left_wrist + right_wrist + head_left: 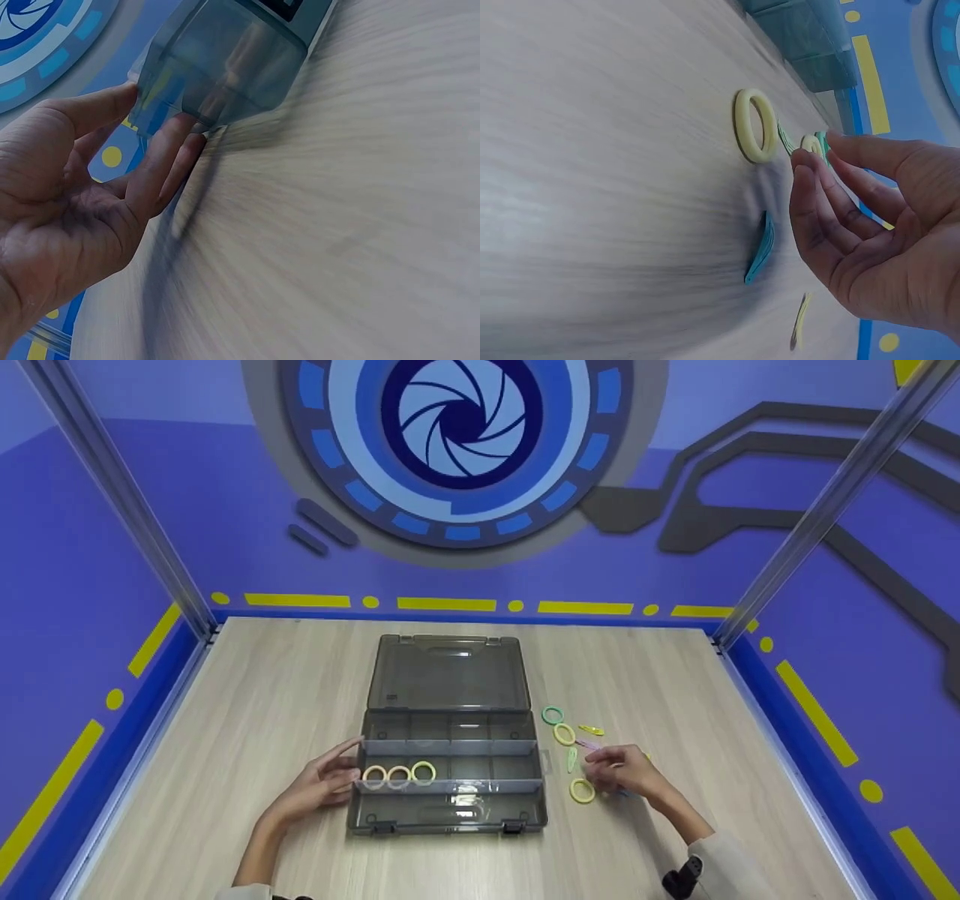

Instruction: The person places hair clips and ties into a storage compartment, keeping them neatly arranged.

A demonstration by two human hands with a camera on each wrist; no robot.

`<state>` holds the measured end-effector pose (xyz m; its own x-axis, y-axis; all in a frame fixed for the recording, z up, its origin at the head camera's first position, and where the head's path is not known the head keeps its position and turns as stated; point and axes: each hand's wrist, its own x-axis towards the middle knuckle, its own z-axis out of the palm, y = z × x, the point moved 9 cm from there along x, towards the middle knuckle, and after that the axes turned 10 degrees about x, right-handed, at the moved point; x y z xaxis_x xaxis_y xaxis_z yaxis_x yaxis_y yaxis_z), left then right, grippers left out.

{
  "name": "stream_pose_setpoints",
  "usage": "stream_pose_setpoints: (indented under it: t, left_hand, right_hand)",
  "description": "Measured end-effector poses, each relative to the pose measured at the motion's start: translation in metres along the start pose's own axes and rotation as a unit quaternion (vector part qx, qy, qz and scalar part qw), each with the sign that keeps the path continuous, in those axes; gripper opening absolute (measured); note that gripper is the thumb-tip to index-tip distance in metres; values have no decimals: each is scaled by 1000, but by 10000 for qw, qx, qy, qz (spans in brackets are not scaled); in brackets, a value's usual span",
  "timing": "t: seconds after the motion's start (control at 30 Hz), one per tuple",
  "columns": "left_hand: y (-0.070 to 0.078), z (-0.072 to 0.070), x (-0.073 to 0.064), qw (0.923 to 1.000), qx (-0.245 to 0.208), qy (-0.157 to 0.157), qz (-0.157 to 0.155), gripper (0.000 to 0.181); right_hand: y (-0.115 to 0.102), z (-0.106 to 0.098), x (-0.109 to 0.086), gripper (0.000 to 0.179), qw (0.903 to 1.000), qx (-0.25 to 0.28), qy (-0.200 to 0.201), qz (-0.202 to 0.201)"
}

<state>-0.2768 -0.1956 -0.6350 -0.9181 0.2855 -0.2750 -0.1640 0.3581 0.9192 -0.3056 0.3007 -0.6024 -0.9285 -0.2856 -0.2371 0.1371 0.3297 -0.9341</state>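
Note:
An open grey see-through organizer box (465,745) stands on the table, its lid (450,671) folded back. Three pastel rings (424,772) sit in its middle row, at the left. My left hand (321,780) touches the box's left side with loosely bent fingers; in the left wrist view its fingertips meet the clear wall (240,71). To the box's right, my right hand (628,771) hovers above small hair clips and rings, thumb and fingertips apart, nothing seen between them. Below it lie a yellow ring (756,126), a blue hair clip (762,249) and a yellow hair clip (800,321).
Farther back on the right lie a green ring (553,715), another yellow ring (564,735), a yellow clip (592,730), a pale green clip (572,760) and a lilac clip (588,744). Blue printed walls (465,577) and metal posts (817,502) bound the wooden table (247,697).

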Motion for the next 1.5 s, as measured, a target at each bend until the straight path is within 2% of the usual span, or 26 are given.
stream_pose_setpoints:
  t: [0.3,0.57,0.77,1.0,1.17,1.5]
  left_hand:
    - [3,3,0,9998,-34,-140,166,71]
    - [-2,3,0,9998,-124,-11,-165,68]
    - [-3,5,1,9997,-162,-46,-186,70]
    - [-3,5,1,9997,-169,-54,-139,70]
    - [-2,4,0,9997,-193,-87,-111,69]
    - [-1,0,0,9999,-67,-68,77,69]
  right_hand:
    - [4,9,-4,24,9981,-503,-307,-174]
    - [0,16,-4,23,9911,-1168,-229,-604]
    - [-2,16,-5,17,9878,-1302,-38,-852]
    - [-1,7,-3,11,9877,-1348,322,-719]
    - [-4,2,-2,10,9903,-1179,328,-652]
    - [-22,-5,4,9,9879,-1311,530,-635]
